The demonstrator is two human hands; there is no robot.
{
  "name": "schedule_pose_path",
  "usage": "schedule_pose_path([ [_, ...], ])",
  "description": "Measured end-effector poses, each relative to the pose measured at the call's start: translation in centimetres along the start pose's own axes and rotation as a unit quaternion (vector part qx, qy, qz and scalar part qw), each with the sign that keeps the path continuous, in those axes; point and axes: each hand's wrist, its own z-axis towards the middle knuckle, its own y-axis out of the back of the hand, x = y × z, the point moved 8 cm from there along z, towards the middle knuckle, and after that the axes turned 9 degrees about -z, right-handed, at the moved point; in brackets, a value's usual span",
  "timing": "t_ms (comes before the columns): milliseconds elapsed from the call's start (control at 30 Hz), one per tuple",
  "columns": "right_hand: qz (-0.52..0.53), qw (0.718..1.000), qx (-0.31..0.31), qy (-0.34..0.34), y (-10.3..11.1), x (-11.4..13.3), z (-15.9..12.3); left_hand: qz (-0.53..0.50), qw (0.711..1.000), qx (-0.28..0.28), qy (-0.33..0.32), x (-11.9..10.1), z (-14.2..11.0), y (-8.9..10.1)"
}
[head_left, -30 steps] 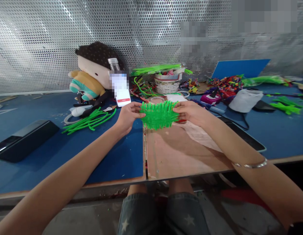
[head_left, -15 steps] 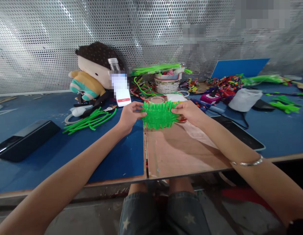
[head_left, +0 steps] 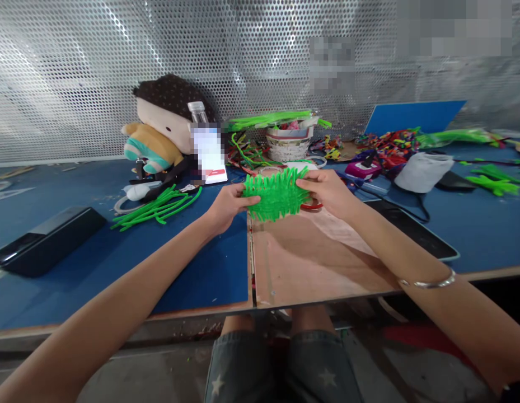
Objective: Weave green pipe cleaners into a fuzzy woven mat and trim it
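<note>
Between my hands is a bright green woven piece of pipe cleaners (head_left: pixel 275 196), with many short fuzzy ends sticking out along its top and bottom edges. My left hand (head_left: pixel 229 206) pinches its left side, thumb across the front. At the right side, my right hand (head_left: pixel 326 193) grips it between thumb and fingers. The piece is held up above the pinkish board (head_left: pixel 310 263). To the left of my left hand, a bundle of loose green pipe cleaners (head_left: pixel 159 208) lies on the blue tabletop (head_left: pixel 201 268).
A phone (head_left: pixel 213 159) leans against a bottle (head_left: pixel 197 112) near a plush doll (head_left: pixel 154 131). Behind my hands stands a basket (head_left: pixel 288 144). A black speaker-like box (head_left: pixel 50 240) lies left, a black tablet (head_left: pixel 411 229) right, beside a white roll (head_left: pixel 424 172).
The green piece has turned slightly, its right end now higher and its right-side strands more spread. Both hands keep hold of it; the left thumb reaches a little further over the front.
</note>
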Motion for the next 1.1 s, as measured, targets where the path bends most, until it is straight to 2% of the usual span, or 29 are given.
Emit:
schedule_pose_path([
  [167, -0.019, 0.999, 0.038, -0.026, -0.6, 0.3, -0.4, 0.000, 0.999, -0.040, -0.020, 0.1, 0.4, 1.1],
  [267, -0.047, 0.999, 0.018, -0.019, -0.3, 0.2, -0.3, 0.000, 0.998, -0.058, -0.033, 0.1, 0.6, 1.6],
  [367, -0.056, 0.998, 0.002, -0.019, 0.0, 0.0, -0.2, -0.001, 0.998, -0.054, -0.028, 0.0, 0.5, 1.3],
  [500, -0.025, 0.999, 0.020, -0.028, -0.2, 0.1, -0.3, -0.004, 0.999, -0.036, -0.003, 0.1, 0.3, 0.9],
  [733, 0.029, 0.999, -0.002, 0.016, 0.3, 1.3, -0.6, -0.012, 1.000, -0.023, 0.013, 0.3, 0.3, 0.7],
  [900, -0.005, 0.999, 0.019, 0.028, -0.1, 1.0, -0.4, -0.008, 0.999, -0.033, 0.010, 0.4, 0.4, 0.9],
  [1100, -0.071, 0.995, -0.004, 0.067, 0.3, 1.3, -0.4, -0.003, 0.999, -0.045, 0.007, 0.6, 0.5, 1.2],
])
